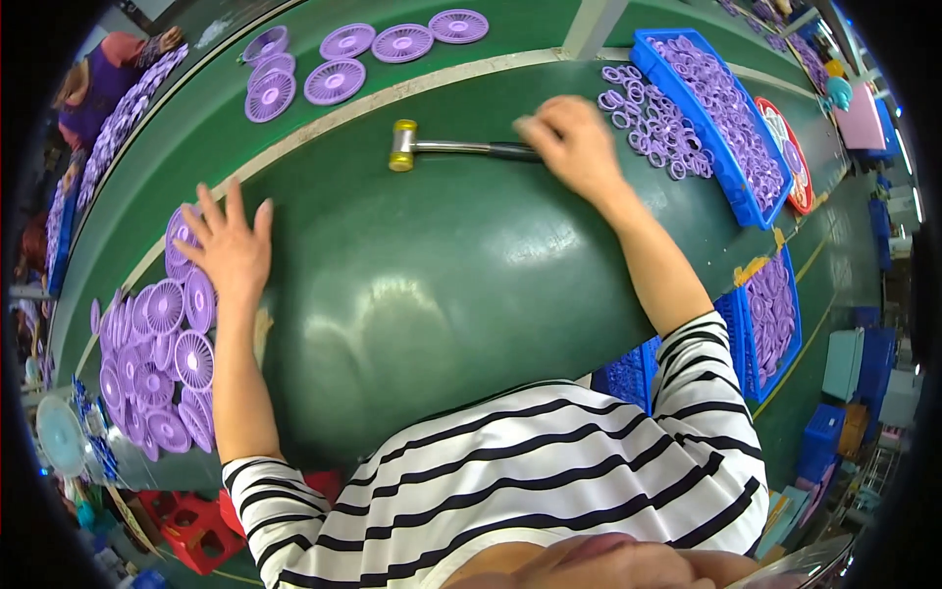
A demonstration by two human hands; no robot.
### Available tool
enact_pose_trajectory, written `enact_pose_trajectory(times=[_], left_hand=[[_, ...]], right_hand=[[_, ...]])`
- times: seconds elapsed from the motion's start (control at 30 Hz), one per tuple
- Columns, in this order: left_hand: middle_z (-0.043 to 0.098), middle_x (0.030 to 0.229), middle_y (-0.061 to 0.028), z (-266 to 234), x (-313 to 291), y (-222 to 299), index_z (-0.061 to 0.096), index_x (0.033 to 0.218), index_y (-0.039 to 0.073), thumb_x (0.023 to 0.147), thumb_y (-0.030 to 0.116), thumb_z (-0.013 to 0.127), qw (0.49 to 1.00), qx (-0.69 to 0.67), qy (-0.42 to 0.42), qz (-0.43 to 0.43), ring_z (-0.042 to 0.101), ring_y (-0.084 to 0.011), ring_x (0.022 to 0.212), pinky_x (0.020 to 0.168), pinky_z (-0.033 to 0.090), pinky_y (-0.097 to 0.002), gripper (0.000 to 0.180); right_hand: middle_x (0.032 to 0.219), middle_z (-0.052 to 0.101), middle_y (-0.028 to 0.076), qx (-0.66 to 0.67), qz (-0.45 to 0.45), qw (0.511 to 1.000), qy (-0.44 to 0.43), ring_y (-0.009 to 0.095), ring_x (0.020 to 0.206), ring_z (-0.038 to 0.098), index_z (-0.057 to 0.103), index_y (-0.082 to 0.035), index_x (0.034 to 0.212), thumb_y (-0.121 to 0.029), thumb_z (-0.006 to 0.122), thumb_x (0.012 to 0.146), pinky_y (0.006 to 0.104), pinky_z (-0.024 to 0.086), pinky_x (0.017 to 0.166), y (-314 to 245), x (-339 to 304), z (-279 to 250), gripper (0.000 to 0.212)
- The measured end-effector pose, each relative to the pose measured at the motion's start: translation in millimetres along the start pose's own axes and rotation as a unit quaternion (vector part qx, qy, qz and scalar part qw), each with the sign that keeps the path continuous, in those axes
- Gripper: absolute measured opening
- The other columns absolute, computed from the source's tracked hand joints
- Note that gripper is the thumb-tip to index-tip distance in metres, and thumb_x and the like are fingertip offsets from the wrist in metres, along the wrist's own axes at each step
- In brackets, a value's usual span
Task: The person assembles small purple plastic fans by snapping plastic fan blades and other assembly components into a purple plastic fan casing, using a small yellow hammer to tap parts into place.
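In the head view, the left hand spread its fingers over round, ribbed purple plastic discs on the green tabletop's left. At far centre, the right hand curled at a silver, yellow-faced hammer, its hold hidden; a full wrap looked surest. Far right, a blue plastic crate brimmed with small purple rings.

A co-worker in purple and red appears at the far upper left, a red plastic stool stands below near a round pale-teal object, and a pink panel, pale green box, blue crate and brown carton line the right side.
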State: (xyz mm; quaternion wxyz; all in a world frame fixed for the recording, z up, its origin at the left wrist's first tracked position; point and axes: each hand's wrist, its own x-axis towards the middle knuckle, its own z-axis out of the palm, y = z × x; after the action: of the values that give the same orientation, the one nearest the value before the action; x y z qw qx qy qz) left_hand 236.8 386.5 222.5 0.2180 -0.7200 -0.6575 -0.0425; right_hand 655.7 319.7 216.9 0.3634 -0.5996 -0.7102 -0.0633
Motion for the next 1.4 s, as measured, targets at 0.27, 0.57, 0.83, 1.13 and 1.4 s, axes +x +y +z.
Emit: enact_pose_trajectory(times=[0.27,0.57,0.83,1.13,1.4], left_hand=[[0.048,0.130,-0.0145,-13,-95,-24,0.054,0.122,0.013,0.081,0.049,0.058,0.988,-0.154,0.007,0.012,0.037,-0.0441,0.125,0.096,0.032,-0.0601,0.055],[0.052,0.126,-0.0126,-62,-154,15,0.056,0.121,0.013,0.077,0.010,0.064,0.925,-0.336,0.032,0.174,0.045,-0.0349,0.120,0.100,0.037,-0.0480,0.045],[0.055,0.121,-0.0171,-62,-141,-12,0.058,0.116,0.007,0.077,0.010,0.067,0.900,-0.415,0.094,0.088,0.055,-0.0341,0.109,0.091,0.047,-0.0407,0.040],[0.043,0.132,-0.0299,57,13,-116,0.038,0.138,0.013,0.076,0.066,0.057,0.987,-0.109,0.120,-0.017,0.042,-0.0459,0.120,0.098,0.039,-0.0481,0.084],[0.062,0.110,-0.0215,40,-15,-106,0.042,0.136,0.025,0.089,0.053,0.045,0.988,-0.113,-0.072,-0.081,0.060,-0.0397,0.097,0.082,0.049,-0.0475,0.055]], right_hand=[[0.095,0.060,0.020,-0.273,0.165,0.946,-0.053,0.039,0.084,0.060,0.057,-0.007,0.097,-0.024,0.049,0.090,0.0470,0.049,0.070,65,-13,-30,0.019],[0.072,0.056,0.006,0.020,0.120,0.992,-0.023,0.015,0.066,0.055,0.059,-0.005,0.094,-0.005,0.060,0.085,0.0279,0.046,0.063,-11,-48,-56,0.009],[0.084,0.056,0.009,0.070,0.100,0.985,-0.119,0.021,0.067,0.057,0.058,-0.004,0.095,-0.004,0.066,0.080,0.0310,0.048,0.062,-116,-98,-38,0.018],[0.087,0.056,0.011,0.000,0.090,0.994,-0.069,0.030,0.079,0.058,0.060,-0.004,0.081,-0.011,0.067,0.079,0.0383,0.047,0.067,-116,-110,-38,0.010],[0.077,0.063,0.009,0.101,0.083,0.990,0.050,0.025,0.069,0.061,0.065,-0.005,0.080,-0.006,0.070,0.076,0.0331,0.048,0.061,-122,-121,-48,0.007]])
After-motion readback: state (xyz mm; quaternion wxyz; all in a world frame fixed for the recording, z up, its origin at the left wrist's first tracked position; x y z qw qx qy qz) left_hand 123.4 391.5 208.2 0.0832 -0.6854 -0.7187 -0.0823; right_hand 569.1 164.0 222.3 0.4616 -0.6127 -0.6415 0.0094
